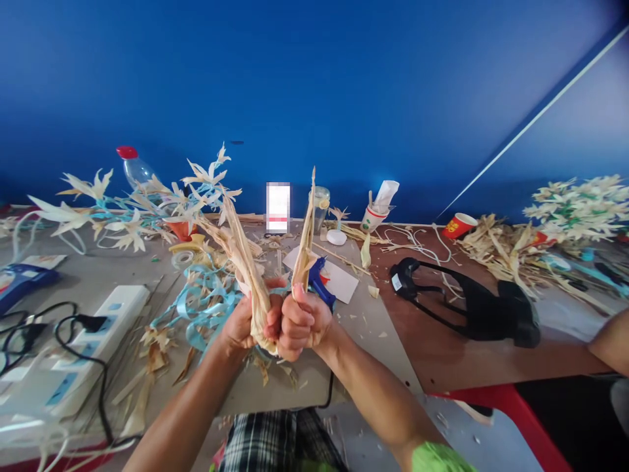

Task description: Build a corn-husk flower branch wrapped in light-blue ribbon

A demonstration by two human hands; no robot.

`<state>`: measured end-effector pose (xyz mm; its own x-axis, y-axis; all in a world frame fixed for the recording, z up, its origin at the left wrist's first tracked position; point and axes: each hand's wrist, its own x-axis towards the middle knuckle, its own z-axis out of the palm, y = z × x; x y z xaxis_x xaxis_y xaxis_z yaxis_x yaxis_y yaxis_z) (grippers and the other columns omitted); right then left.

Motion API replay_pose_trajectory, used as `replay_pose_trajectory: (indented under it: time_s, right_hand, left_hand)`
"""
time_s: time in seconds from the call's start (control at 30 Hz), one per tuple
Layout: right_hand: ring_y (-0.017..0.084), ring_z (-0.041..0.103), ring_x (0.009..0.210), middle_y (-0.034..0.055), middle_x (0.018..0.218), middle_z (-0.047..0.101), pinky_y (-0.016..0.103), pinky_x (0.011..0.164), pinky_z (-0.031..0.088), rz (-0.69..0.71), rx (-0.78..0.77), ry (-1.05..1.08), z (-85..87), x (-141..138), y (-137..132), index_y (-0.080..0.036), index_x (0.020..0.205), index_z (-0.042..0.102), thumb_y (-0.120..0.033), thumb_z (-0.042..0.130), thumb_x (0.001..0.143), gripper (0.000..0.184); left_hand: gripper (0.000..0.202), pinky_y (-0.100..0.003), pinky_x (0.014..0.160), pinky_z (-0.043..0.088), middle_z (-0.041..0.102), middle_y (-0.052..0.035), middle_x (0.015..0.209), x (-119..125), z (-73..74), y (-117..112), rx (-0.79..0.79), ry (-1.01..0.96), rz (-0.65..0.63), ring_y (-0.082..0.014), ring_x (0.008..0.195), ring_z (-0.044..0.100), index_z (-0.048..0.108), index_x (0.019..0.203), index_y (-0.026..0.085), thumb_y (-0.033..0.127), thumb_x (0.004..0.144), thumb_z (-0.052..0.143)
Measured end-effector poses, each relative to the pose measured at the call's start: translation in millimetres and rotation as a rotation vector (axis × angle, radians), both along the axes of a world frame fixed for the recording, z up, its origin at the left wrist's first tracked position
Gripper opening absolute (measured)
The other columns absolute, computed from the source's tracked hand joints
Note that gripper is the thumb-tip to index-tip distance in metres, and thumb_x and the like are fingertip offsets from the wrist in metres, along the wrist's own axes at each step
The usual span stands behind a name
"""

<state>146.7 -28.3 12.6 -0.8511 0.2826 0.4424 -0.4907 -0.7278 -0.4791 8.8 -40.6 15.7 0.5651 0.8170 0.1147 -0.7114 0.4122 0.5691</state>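
My left hand [240, 322] is closed around a bundle of dried corn husks [246, 265] whose loose ends stick up and to the left. Right beside it, my right hand [305, 320] makes a fist around a narrower upright corn husk [305, 239]. The two fists touch in front of me, over the table edge. Just behind my right hand lies a blue glue gun [320, 282] on a white card [343, 283]. Curled light-blue ribbon [206, 305] and husk scraps are heaped to the left of my left hand.
Husk flowers [132, 226] stand at the left near a red-capped bottle [135, 167]. A white power strip [105, 334] with black cords lies front left. On the right are a black strapped device [466, 298], a red cup [459, 226], a husk pile [496, 252] and another person's arm [612, 344].
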Motion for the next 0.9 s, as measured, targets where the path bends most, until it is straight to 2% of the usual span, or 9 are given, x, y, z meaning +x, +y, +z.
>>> replay_pose_trajectory:
  time_s: [0.1,0.17,0.27,0.4,0.5,0.6,0.73,0.8,0.9]
  right_hand:
    - [0.006,0.028,0.029,-0.0073,0.035,0.027,0.023,0.036,0.035,0.169,0.018,-0.007,-10.7,-1,-9,-0.019,0.049,0.033,-0.069,0.023,0.085,0.063]
    - [0.006,0.026,0.028,-0.0097,0.034,0.021,0.022,0.034,0.034,0.264,-0.001,-0.021,-15.1,2,-14,-0.02,0.052,0.036,-0.074,0.021,0.082,0.064]
    - [0.004,0.021,0.028,-0.0133,0.036,0.016,0.02,0.034,0.033,0.115,0.0,0.053,-9.4,11,-11,-0.018,0.062,0.048,-0.071,0.039,0.08,0.057]
    - [0.004,0.011,0.035,-0.013,0.045,0.016,0.017,0.039,0.027,-0.54,-0.2,-0.073,14.7,25,10,-0.019,0.081,0.054,-0.053,0.053,0.083,0.034]
    - [0.006,0.014,0.04,-0.0109,0.049,0.021,0.02,0.044,0.03,-0.821,-0.309,-0.148,24.9,34,26,-0.019,0.085,0.056,-0.049,0.054,0.082,0.03]
    - [0.007,0.024,0.045,-0.0087,0.053,0.028,0.022,0.05,0.034,-0.938,-0.329,-0.223,21.2,36,36,-0.019,0.083,0.057,-0.04,0.061,0.077,0.022]
    - [0.007,0.032,0.048,-0.0051,0.062,0.046,0.024,0.051,0.035,-1.037,-0.201,-0.524,7.4,26,41,-0.018,0.083,0.06,-0.035,0.072,0.066,0.027]
    - [0.007,0.038,0.049,-0.0028,0.072,0.055,0.024,0.052,0.037,-1.083,-0.071,-0.675,2.7,20,39,-0.02,0.092,0.061,-0.037,0.073,0.065,0.034]
    - [0.015,0.057,0.073,0.0003,0.091,0.063,0.03,0.071,0.046,-1.117,0.241,-0.806,-0.1,12,34,-0.025,0.105,0.06,-0.036,0.073,0.066,0.043]
  left_hand:
    - [0.019,-0.018,0.028,0.033,0.053,0.0019,0.044,-8,-5.7,0,0.031,-0.029,-0.219,-0.0084,0.026,0.041,0.065,0.086,0.016,0.032,0.08,0.059]
    - [0.034,-0.019,0.026,0.031,0.051,-0.0003,0.041,-14,-10.8,1,0.023,0.006,-0.397,-0.0084,0.023,0.038,0.064,0.075,0.013,0.044,0.084,0.051]
    - [0.053,-0.021,0.029,0.036,0.059,-0.0063,0.05,-14,-17.0,4,0.047,0.149,-0.539,-0.013,0.03,0.049,0.064,0.08,0.01,0.061,0.076,0.053]
    - [0.064,-0.023,0.041,0.045,0.061,-0.0031,0.064,-1,-12.6,12,0.022,0.071,-0.037,-0.0122,0.042,0.055,0.062,0.103,0.016,0.068,0.066,0.059]
    - [0.07,-0.028,0.053,0.05,0.063,-0.0046,0.077,4,-2.9,19,-0.019,0.106,0.197,-0.015,0.056,0.059,0.055,0.116,0.018,0.066,0.065,0.062]
    - [0.071,-0.031,0.063,0.052,0.065,-0.0056,0.088,5,-0.7,23,-0.043,0.158,0.39,-0.0174,0.067,0.063,0.052,0.12,0.02,0.063,0.065,0.065]
    - [0.054,-0.035,0.082,0.05,0.066,-0.0049,0.095,10,-13.5,26,-0.052,0.284,0.548,-0.021,0.087,0.064,0.055,0.114,0.02,0.046,0.069,0.07]
    - [0.05,-0.035,0.091,0.045,0.066,-0.0043,0.1,14,-20.2,28,0.018,0.344,0.591,-0.0208,0.098,0.062,0.055,0.114,0.02,0.033,0.069,0.071]
    - [0.072,-0.037,0.102,0.038,0.059,-0.0054,0.121,17,-23.4,28,0.149,0.382,0.582,-0.0216,0.116,0.053,0.04,0.133,0.025,0.019,0.067,0.07]
